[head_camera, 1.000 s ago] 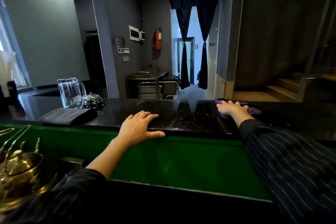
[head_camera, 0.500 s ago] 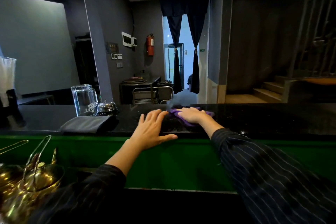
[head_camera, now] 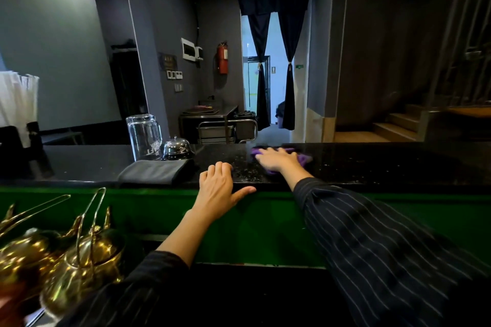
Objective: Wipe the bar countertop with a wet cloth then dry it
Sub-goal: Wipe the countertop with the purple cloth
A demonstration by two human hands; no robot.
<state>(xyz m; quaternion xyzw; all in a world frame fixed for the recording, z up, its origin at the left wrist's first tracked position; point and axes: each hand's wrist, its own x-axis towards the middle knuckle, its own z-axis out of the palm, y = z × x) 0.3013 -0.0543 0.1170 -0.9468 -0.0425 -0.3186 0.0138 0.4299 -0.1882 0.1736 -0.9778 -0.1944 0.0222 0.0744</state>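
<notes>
The black speckled bar countertop (head_camera: 385,164) runs across the view above a green front panel. My right hand (head_camera: 277,160) lies flat on a purple cloth (head_camera: 304,158) at the counter's middle, pressing it down. Only the cloth's edges show around my fingers. My left hand (head_camera: 219,188) rests open on the counter's near edge, with the thumb hooked over the front. A folded dark grey cloth (head_camera: 156,174) lies on the counter to the left of my left hand.
A clear glass pitcher (head_camera: 144,137) and a chrome service bell (head_camera: 176,148) stand behind the folded cloth. Brass teapots (head_camera: 82,263) sit low at the left, below the counter. A dark holder with white straws (head_camera: 18,111) stands at the far left.
My right hand slid the purple cloth leftward along the counter from the right, then back a little toward the far edge. My left hand stayed on the near edge. The view shifted.
</notes>
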